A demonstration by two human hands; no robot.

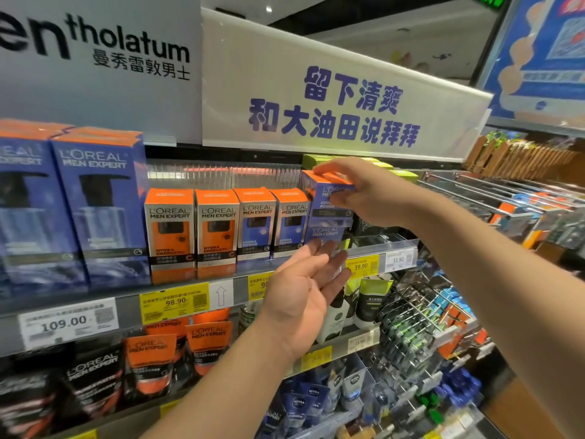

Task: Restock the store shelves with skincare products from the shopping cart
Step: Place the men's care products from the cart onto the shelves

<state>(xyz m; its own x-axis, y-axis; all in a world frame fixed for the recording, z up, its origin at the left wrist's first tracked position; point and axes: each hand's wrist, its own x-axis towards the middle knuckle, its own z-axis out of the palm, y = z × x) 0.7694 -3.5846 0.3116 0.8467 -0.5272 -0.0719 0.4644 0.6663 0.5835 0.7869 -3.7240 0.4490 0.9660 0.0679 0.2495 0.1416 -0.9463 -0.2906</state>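
Note:
My right hand [364, 193] grips a blue L'Oreal Men Expert box [323, 201] with an orange top, holding it above another blue box [324, 234] at the right end of the top shelf row. My left hand [305, 280] is held palm up with straight fingers just below that lower box, at the shelf's front edge [240, 288]. To the left stand two smaller blue boxes [273, 223] and two orange boxes [193, 229]. The shopping cart [493, 198] shows at the right behind my right arm.
Two tall blue pump-bottle boxes [95, 204] fill the shelf's left end. Yellow price tags [174, 302] line the shelf edge. Orange and black tubes [177, 353] hang on the shelf below, with Nivea tubes [316, 397] lower down. A white sign [332, 106] hangs overhead.

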